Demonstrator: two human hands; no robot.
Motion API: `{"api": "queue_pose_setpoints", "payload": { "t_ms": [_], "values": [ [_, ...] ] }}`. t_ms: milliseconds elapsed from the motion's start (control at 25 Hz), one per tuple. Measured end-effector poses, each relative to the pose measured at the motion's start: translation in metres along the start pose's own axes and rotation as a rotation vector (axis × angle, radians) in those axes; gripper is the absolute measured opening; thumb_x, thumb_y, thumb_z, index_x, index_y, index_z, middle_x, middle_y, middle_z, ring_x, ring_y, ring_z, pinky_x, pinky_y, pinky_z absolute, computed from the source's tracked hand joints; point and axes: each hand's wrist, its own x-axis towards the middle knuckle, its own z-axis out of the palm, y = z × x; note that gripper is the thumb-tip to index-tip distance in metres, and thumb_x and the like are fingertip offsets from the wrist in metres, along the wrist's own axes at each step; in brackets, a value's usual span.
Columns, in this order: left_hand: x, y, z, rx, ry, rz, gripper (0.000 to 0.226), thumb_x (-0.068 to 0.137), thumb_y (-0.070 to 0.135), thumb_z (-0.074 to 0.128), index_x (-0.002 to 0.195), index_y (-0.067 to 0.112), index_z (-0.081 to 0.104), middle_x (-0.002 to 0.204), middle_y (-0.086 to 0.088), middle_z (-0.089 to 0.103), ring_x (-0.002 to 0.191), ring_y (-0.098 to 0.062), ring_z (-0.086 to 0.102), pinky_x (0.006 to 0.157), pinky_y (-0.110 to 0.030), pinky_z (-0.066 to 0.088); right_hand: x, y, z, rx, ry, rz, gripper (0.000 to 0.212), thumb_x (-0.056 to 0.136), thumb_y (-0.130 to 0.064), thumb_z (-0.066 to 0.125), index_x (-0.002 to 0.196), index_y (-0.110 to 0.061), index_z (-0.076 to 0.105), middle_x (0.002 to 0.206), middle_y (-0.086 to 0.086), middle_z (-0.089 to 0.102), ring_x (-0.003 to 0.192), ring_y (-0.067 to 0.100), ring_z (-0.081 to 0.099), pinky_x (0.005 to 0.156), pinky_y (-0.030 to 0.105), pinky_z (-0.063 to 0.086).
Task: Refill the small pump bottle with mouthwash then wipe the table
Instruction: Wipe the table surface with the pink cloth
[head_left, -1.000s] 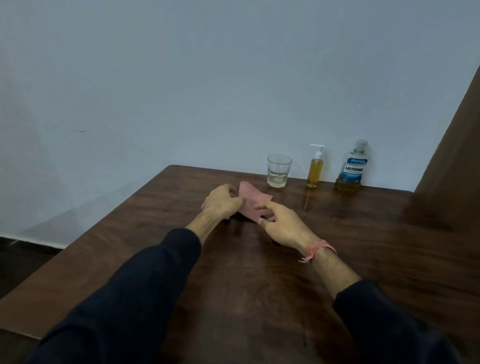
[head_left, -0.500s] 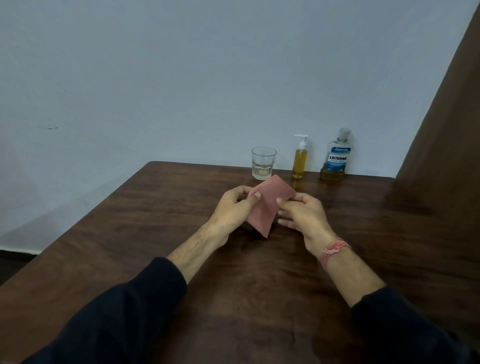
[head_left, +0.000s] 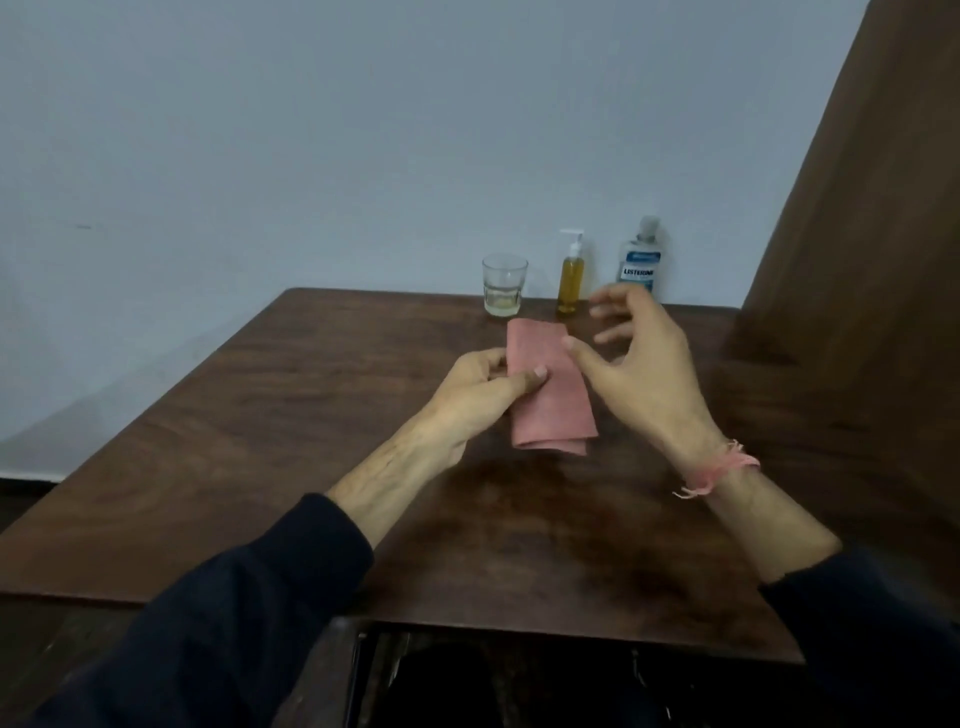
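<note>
Head view, I see the left hand (head_left: 480, 392) pinching a folded pink cloth (head_left: 548, 387) by its left edge, thumb on top, fingers curled underneath, cloth held just above the dark wooden table (head_left: 291, 415). Right hand (head_left: 636, 364) sits just right of the cloth, fingers spread and loose, gripping nothing; thumb tip is close to the cloth's upper right corner, I can't tell if it touches. Pink thread band (head_left: 719, 470) on the right wrist. Cloth's far edge ends near a drinking glass (head_left: 504, 285) with a little pale liquid in the bottom. Right of the glass, small pump bottle (head_left: 570, 278) upright, filled with yellow liquid, white pump on. Further right, mouthwash bottle (head_left: 640, 262), upright, cap on, lower part hidden behind the right fingers. All three stand in a row along the table's far edge by the wall (head_left: 363, 130). I read the left half of the tabletop as bare, same for the near strip up to the front edge. Brown panel (head_left: 872, 234) rises along the table's right side, tight there.
</note>
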Motion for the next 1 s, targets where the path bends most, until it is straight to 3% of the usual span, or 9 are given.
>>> {"api": "queue_pose_setpoints", "payload": {
  "t_ms": [40,120,200,280,400,520,760,920,1000],
  "values": [
    [-0.007,-0.001,0.007,-0.003,-0.004,-0.029,0.028,0.109,0.033,0.079,0.135,0.02,0.078,0.116,0.0,0.089,0.112,-0.022,0.085,0.095,-0.041,0.07,-0.015,-0.002,-0.004,-0.112,-0.112,-0.107,0.065,0.093,-0.063,0.077,0.149,-0.036,0.054,0.148,-0.014,0.061,0.127,0.003,0.064,0.105,0.033,0.059],
    [-0.019,-0.001,0.018,-0.095,-0.117,-0.129,0.027,0.118,0.033,0.064,0.135,0.017,0.078,0.108,-0.005,0.089,0.1,-0.023,0.087,0.084,-0.04,0.073,-0.047,-0.006,-0.006,-0.324,-0.417,-0.189,0.099,0.09,-0.083,0.063,0.171,-0.037,0.029,0.177,-0.013,0.03,0.161,0.008,0.031,0.131,0.039,0.03],
    [-0.03,-0.003,0.029,-0.143,-0.271,-0.187,0.037,0.122,0.034,0.052,0.136,0.011,0.077,0.099,-0.008,0.087,0.089,-0.02,0.087,0.075,-0.034,0.071,-0.069,0.002,-0.009,-0.354,-0.573,-0.136,0.107,0.098,-0.059,0.071,0.177,-0.03,0.005,0.184,-0.012,0.007,0.169,0.007,0.008,0.137,0.037,0.016],
    [-0.031,-0.009,0.03,0.09,-0.318,-0.089,0.039,0.119,0.043,0.057,0.127,0.017,0.084,0.104,-0.003,0.089,0.097,-0.017,0.087,0.082,-0.032,0.071,-0.081,0.014,-0.021,-0.256,-0.555,-0.067,0.093,0.105,-0.017,0.064,0.177,-0.028,0.006,0.184,-0.009,0.011,0.169,0.01,0.015,0.138,0.035,0.019],
    [-0.02,-0.016,0.012,0.422,-0.114,0.125,0.033,0.108,0.057,0.072,0.11,0.027,0.087,0.1,0.01,0.089,0.088,-0.005,0.085,0.076,-0.031,0.069,-0.095,0.029,-0.033,-0.383,-0.494,-0.051,0.081,0.104,0.0,0.049,0.175,-0.029,0.024,0.183,-0.008,0.021,0.168,0.009,0.02,0.137,0.03,0.017],
    [0.0,-0.025,-0.019,0.427,0.095,0.153,0.03,0.105,0.057,0.077,0.104,0.028,0.083,0.087,0.015,0.086,0.067,-0.002,0.076,0.06,-0.023,0.059,-0.113,0.025,-0.017,-0.377,-0.576,-0.062,0.069,0.11,-0.008,0.046,0.173,-0.031,0.03,0.182,-0.007,0.025,0.168,0.007,0.016,0.133,0.017,0.004],
    [0.028,-0.038,-0.062,0.313,0.206,0.12,0.032,0.098,0.058,0.083,0.086,0.029,0.081,0.061,0.015,0.064,0.048,0.0,0.055,0.043,-0.022,0.044,-0.147,0.001,0.005,-0.428,-0.666,-0.275,0.064,0.113,-0.033,0.034,0.175,-0.03,0.016,0.183,-0.015,0.009,0.166,-0.006,-0.005,0.136,0.023,-0.001],
    [0.036,-0.037,-0.077,0.251,0.323,0.136,0.038,0.101,0.055,0.081,0.078,0.025,0.077,0.053,0.021,0.05,0.044,0.004,0.047,0.062,-0.023,0.042,-0.156,0.008,-0.015,-0.484,-0.708,-0.312,0.064,0.113,-0.047,0.019,0.175,-0.033,0.013,0.182,-0.019,0.005,0.166,-0.008,-0.005,0.135,0.021,0.001],
    [0.036,-0.038,-0.077,0.249,0.336,0.143,0.038,0.103,0.052,0.08,0.076,0.026,0.073,0.049,0.023,0.046,0.042,0.004,0.046,0.078,-0.03,0.052,-0.144,0.01,-0.013,-0.585,-0.724,-0.248,0.064,0.113,-0.048,0.01,0.175,-0.038,0.0,0.183,-0.02,-0.005,0.164,-0.009,-0.014,0.135,0.021,-0.003]
  ]
}}
